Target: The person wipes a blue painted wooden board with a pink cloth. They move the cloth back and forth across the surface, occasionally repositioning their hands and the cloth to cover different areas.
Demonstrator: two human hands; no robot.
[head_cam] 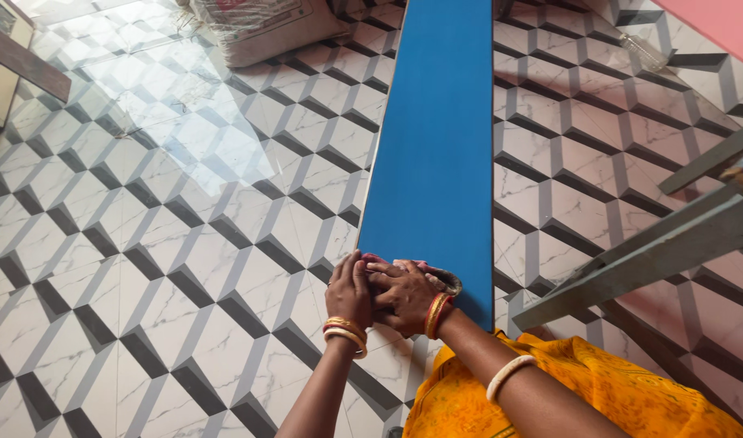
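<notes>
A long blue board point(436, 138) lies on the patterned tile floor and runs away from me. Both my hands sit at its near end. My left hand point(349, 290) and my right hand point(404, 294) are pressed together on a crumpled pinkish cloth point(440, 278), which peeks out under the fingers on the board's near edge. Gold and red bangles ring both wrists, and a white bangle sits higher on my right forearm. My yellow-orange garment point(599, 389) fills the lower right.
A grey metal frame point(663, 243) slants across the right side, close to the board. A plastic-wrapped white sack point(266, 28) lies at the top centre. A framed panel point(6, 61) stands at the upper left. A pink surface point(724, 20) fills the top right corner.
</notes>
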